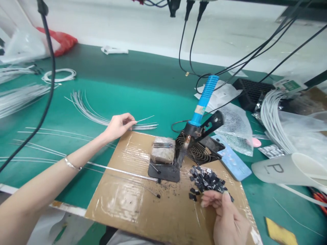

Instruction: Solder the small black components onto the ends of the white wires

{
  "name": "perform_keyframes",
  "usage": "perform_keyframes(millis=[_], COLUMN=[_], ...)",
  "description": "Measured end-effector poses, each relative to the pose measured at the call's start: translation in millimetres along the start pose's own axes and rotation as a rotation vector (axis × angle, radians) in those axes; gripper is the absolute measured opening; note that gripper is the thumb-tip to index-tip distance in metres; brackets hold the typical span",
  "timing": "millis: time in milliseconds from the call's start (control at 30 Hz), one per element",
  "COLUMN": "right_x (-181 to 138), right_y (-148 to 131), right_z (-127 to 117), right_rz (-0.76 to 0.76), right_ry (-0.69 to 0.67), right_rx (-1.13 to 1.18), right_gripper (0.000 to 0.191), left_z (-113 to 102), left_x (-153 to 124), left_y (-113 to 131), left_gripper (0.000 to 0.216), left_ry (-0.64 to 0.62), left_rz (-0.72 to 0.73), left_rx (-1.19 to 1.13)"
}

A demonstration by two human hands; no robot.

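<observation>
My left hand [119,125] reaches out over the green mat and pinches one thin white wire [144,119] at the end of a fanned bundle of white wires [87,110]. My right hand [224,214] rests on a taped cardboard sheet [143,200] near me, its fingers curled at the edge of a pile of small black parts [207,180]; what it grips, if anything, I cannot make out. A blue-handled soldering iron [203,105] leans in a black stand [176,163] between my hands, next to a brown sponge block [162,153].
A small black fan [201,151] lies behind the stand. Plastic bags, a coil of white cable [272,117] and a white roll [288,168] crowd the right side. Black cords hang from above. More white wires [22,97] lie on the left of the green mat [122,88].
</observation>
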State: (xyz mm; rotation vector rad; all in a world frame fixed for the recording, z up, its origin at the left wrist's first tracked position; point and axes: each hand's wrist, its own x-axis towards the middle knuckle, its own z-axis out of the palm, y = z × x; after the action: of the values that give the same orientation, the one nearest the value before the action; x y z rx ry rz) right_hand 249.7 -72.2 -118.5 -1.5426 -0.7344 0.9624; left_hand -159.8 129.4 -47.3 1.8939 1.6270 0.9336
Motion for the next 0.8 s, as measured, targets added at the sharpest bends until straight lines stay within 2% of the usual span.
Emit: perform_keyframes(millis=[133,233,333,467,533,700,800], right_x=[-1,-2,-3,-17,-29,-56,-58], right_y=[-2,-7,-14,-29,-40,-65,-72], right_z=[2,6,11,21,31,69,88], right_rz=[-0.015,-0.026,-0.068,-0.192,-0.251,-0.243,-0.237], right_ry=[0.023,0.034,0.051,0.088,0.037,-0.354,-0.478], right_rx=[0.003,-0.001,-0.017,-0.118,-0.159,-0.12,-0.11], right_gripper=[0.059,0.059,0.058,0.056,0.049,0.029,0.025], left_z=[-5,-19,-37,-50,-48,-31,-22], left_x=[-4,-12,-24,-41,-48,-64,-73], left_y=[19,37,57,79,87,101,105], left_gripper=[0.033,0.03,0.028,0.025,0.025,0.026,0.027], left_ry=[0.013,-0.022,-0.139,-0.385,-0.479,-0.655,-0.709], left_rz=[-0.027,-0.05,-0.066,-0.069,-0.063,-0.029,-0.051], left_rx=[-0.048,-0.077,-0.112,-0.154,-0.163,-0.219,-0.254])
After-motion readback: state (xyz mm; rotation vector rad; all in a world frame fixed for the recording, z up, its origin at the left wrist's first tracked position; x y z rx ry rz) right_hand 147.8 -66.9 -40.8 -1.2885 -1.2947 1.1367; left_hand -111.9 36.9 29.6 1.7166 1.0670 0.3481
